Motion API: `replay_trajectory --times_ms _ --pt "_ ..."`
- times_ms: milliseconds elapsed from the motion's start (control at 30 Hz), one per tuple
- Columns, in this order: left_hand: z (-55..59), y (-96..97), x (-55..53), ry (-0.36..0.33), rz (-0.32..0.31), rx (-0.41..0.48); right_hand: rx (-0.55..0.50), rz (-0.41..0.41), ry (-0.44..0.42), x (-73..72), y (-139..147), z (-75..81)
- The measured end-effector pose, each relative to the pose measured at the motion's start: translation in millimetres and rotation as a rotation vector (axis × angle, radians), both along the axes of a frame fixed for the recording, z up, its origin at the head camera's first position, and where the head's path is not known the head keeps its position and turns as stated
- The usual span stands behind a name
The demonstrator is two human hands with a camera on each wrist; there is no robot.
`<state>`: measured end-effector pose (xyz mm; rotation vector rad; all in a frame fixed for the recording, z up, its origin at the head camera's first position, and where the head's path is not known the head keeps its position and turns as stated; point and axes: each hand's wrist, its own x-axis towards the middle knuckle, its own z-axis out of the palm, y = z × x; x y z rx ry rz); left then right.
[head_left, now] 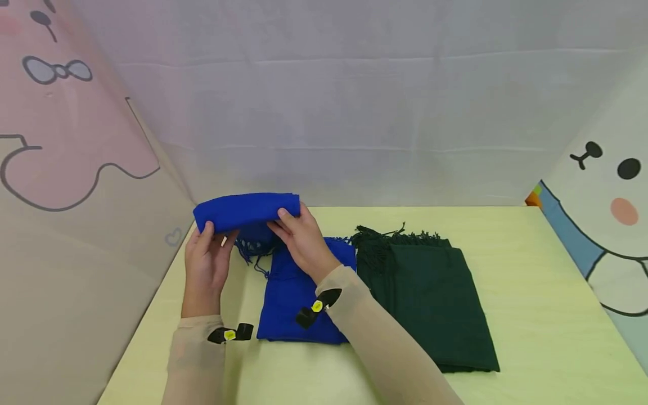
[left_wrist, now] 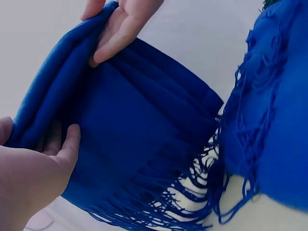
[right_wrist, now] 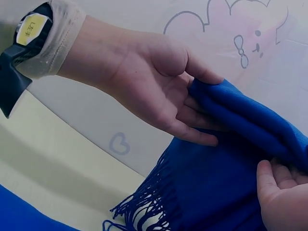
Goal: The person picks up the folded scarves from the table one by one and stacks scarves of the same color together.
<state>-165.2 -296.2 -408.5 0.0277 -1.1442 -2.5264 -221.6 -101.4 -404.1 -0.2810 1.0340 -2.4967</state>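
Note:
Both hands hold up a folded blue fringed scarf (head_left: 248, 209) near the table's far left. My left hand (head_left: 205, 264) grips its left end, thumb on the near face and fingers underneath. At the right end, my right hand (head_left: 306, 244) pinches the folded edge between thumb and fingers. In the left wrist view, the scarf's lower layer (left_wrist: 125, 106) hangs from the held fold, with its fringe (left_wrist: 187, 187) at the bottom. Another blue fringed cloth (head_left: 298, 315) lies folded on the table, partly covered by my right forearm.
A dark green fringed cloth (head_left: 435, 304) lies folded right of the blue one. The pale table (head_left: 547, 315) meets a light fabric wall (head_left: 354, 124) at the back. Printed panels with cartoon figures stand at left (head_left: 76, 236) and right (head_left: 612, 225).

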Motion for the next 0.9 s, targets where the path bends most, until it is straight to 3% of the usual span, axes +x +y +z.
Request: replay_trajectory --times_ms 267,600,900 --pt "2.5 15.3 -15.0 0.002 -0.052 -0.014 -0.032 -0.035 0.026 -7.3 17.4 1.0" --pt "4.3 47.8 -44.4 0.018 -0.164 -0.06 -0.152 -0.106 0.02 -14.7 51.4 0.5" --pt "12.0 71.1 -66.0 0.059 -0.233 -0.091 -0.207 -0.174 0.043 -20.4 75.3 9.7"
